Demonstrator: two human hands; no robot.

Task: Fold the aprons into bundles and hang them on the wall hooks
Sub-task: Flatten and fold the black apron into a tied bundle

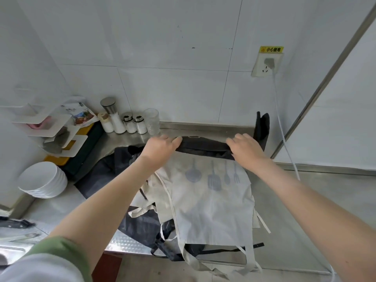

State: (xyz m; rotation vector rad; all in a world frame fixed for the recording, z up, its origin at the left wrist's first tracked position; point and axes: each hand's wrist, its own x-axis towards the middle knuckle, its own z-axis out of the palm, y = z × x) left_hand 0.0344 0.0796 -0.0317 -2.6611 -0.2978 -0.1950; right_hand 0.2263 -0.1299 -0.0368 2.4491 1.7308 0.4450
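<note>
The big steel bench (305, 200) holds a messy pile of aprons. On top lies a light apron (213, 200) with a spoon, a spatula and forks printed on it. It is spread flat, and its strings hang off the front edge. Under it, more dark cloth (97, 176) sticks out to the left and at the front.

At the back, near the wall, a dark apron (203, 145) is folded into a long thin strip. The left hand (160, 148) grips 1 end and the right hand (247, 148) grips the other, with the fingers bent over the strip. This looks like the start of a bundle. I see no hook yet.

What could go wrong? The strip could be caught in the pile, so a pull might drag the light apron off the bench. A wide swing to the left could knock over the glass (151, 121) or the salt shakers (134, 125). A loose fold could fall open.
</note>
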